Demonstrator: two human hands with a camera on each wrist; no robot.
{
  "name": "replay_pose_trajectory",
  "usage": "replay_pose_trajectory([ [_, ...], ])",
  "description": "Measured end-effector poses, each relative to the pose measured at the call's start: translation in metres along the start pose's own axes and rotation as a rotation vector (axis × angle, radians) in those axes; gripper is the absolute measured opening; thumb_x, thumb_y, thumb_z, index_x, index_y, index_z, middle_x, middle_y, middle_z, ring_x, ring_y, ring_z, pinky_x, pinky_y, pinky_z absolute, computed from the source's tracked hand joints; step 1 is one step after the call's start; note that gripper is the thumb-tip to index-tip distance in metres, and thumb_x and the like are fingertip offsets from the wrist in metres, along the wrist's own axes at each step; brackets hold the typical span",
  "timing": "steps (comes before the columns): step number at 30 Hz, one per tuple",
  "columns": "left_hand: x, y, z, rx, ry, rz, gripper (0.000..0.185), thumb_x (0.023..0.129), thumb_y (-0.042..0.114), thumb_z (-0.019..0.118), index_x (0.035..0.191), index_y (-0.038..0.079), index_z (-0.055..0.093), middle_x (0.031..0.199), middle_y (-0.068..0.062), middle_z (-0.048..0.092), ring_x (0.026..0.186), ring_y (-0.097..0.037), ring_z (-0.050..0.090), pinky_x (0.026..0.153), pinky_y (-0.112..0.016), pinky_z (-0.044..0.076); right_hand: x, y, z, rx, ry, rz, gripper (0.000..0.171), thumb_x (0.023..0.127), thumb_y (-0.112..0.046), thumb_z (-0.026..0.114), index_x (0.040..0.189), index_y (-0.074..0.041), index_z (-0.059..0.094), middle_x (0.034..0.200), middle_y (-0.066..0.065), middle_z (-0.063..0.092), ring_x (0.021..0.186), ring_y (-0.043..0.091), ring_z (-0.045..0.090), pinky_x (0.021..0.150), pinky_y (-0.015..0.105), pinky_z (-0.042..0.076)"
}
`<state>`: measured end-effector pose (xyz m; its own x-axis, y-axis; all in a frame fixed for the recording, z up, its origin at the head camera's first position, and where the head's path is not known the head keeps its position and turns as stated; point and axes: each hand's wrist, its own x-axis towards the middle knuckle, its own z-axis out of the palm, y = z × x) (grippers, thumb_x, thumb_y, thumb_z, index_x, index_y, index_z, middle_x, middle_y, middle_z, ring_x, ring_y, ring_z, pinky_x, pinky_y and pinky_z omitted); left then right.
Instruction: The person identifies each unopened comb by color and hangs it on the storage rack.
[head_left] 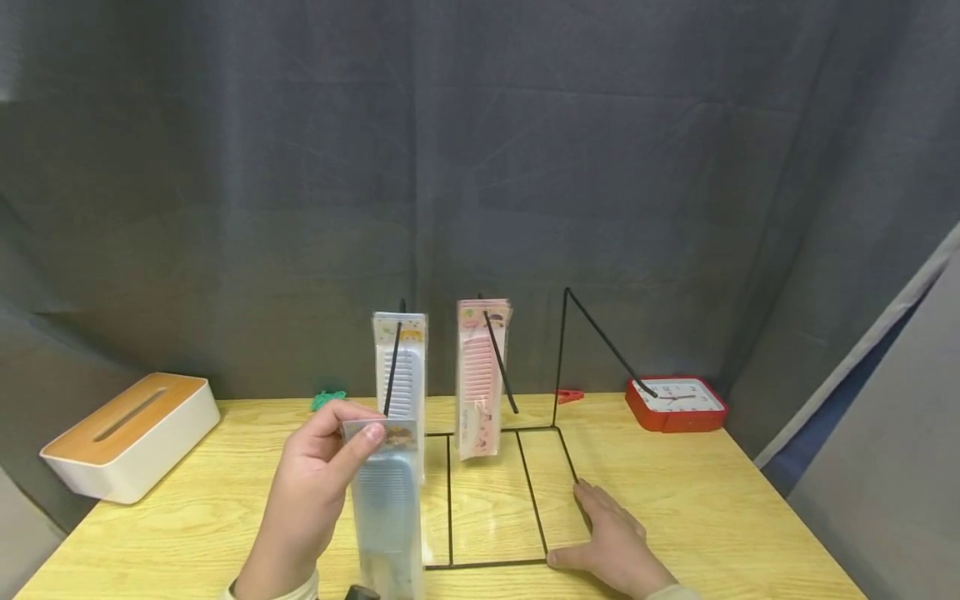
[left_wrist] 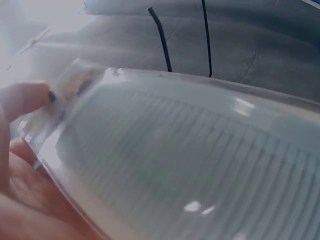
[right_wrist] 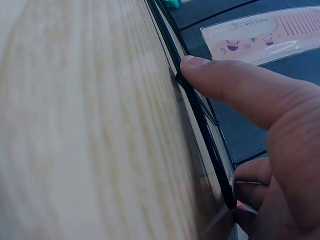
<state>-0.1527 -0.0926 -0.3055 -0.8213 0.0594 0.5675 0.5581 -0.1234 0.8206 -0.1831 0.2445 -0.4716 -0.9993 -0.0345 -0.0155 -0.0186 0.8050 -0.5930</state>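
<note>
My left hand pinches the top of a clear packet with a pale blue comb between thumb and fingers. The packet hangs upright, its top edge by the tip of the left hook of a black wire rack. A small dark spot shows beside my thumb in the left wrist view; whether the hook passes through the packet cannot be told. Other packaged blue combs hang behind on that hook. Packaged pink combs hang on the middle hook. My right hand holds the rack's front right corner, thumb on the wire.
The rack's right hook is bare. A red clock lies at the back right, near a red clip. A white tissue box with a wooden lid stands left. Something green lies at the back, before a grey curtain.
</note>
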Motion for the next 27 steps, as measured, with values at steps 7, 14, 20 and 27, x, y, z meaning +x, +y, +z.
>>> replay_pose_trajectory([
  [7,0.007,-0.009,0.003,-0.01,0.045,-0.082,0.006,0.101,0.001,0.057,0.099,0.005,0.062,0.093,-0.002,0.057,0.09,-0.014,0.055,0.081,-0.026,0.048,0.0,0.002,-0.001,0.004,0.003,0.009,0.117,0.06,-0.056,0.091,0.147,0.005,0.043,0.154,0.025,0.039,0.143,0.048,0.03,0.104,0.075,0.024],
  [14,0.018,-0.03,-0.005,0.008,0.093,-0.13,0.008,0.101,0.006,0.059,0.105,-0.001,0.06,0.094,0.0,0.06,0.089,-0.011,0.056,0.081,-0.022,0.05,0.002,0.001,0.002,0.033,-0.017,0.019,0.115,0.061,-0.055,0.091,0.148,0.003,0.043,0.156,0.023,0.038,0.144,0.046,0.028,0.104,0.073,0.023],
  [20,0.049,-0.047,-0.005,0.103,0.14,-0.227,0.014,0.102,0.012,0.06,0.106,-0.002,0.059,0.098,-0.002,0.064,0.092,-0.013,0.06,0.085,-0.024,0.053,0.002,0.0,0.003,0.035,-0.029,0.05,0.116,0.06,-0.055,0.092,0.148,0.003,0.042,0.155,0.024,0.038,0.143,0.047,0.029,0.106,0.073,0.022],
  [27,0.093,-0.065,-0.006,0.253,0.168,-0.267,0.022,0.102,0.023,0.061,0.106,0.001,0.06,0.097,-0.004,0.062,0.088,-0.014,0.055,0.075,-0.022,0.049,0.002,0.003,0.001,0.04,-0.021,0.044,0.118,0.06,-0.055,0.091,0.148,0.005,0.042,0.155,0.024,0.038,0.144,0.047,0.029,0.107,0.073,0.02],
])
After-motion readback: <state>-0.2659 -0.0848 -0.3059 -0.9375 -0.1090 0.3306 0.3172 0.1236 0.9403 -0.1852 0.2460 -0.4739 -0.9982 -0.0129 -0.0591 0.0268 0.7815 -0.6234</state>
